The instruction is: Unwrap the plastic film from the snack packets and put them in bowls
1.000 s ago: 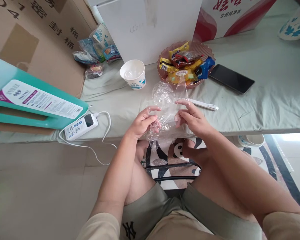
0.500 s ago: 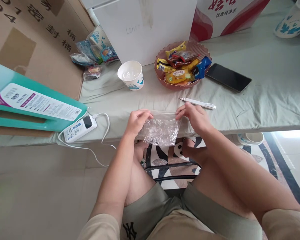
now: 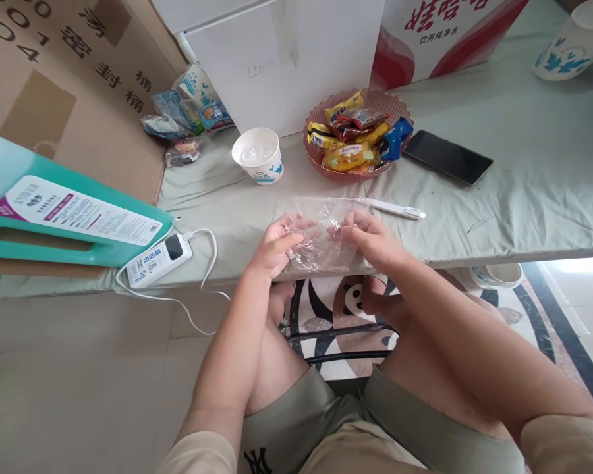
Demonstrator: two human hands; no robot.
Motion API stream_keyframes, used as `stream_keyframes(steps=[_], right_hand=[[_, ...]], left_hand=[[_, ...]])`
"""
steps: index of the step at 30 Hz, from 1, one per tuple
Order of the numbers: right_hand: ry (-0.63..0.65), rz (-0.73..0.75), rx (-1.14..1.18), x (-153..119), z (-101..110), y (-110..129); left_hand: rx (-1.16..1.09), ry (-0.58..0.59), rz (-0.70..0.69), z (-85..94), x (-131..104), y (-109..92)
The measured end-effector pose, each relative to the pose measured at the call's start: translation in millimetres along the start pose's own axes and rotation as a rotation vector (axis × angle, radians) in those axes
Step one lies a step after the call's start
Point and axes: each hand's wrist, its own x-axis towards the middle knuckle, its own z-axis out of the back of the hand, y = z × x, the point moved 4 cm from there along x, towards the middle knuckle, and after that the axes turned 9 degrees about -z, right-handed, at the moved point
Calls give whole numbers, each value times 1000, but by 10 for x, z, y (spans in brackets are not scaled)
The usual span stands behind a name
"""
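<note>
Between my hands is a crinkled clear plastic bag [image 3: 316, 253], spread over the front edge of the cloth-covered table. My left hand [image 3: 277, 245] grips its left side, thumb on top and some fingers behind the film. On the right side, my right hand [image 3: 368, 238] pinches the bag between thumb and fingers. Just beyond the right hand lies a slim white utility knife [image 3: 398, 209]. A paper cup [image 3: 259, 157] with clear crumpled plastic inside stands behind the left hand. Farther back sits a pink ribbed bowl [image 3: 326, 168] of wrapped snacks.
A black phone [image 3: 449, 158] lies right of the bowl. At left are a jug of green liquid [image 3: 69, 210] and a white power bank [image 3: 159, 260] with a cable. White and cardboard boxes [image 3: 128, 39] line the back. Another paper cup [image 3: 570, 46] stands far right.
Both hands have shifted from the bag's top edge down to its sides. The bag's upper part now reaches farther onto the table, beyond my fingers.
</note>
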Motion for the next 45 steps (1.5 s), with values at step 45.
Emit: stream_keyframes(steps=[45], right_hand=[[-18,-24,-135,-57,86,31]], left_hand=[[240,80,-12,54,-16,-2]])
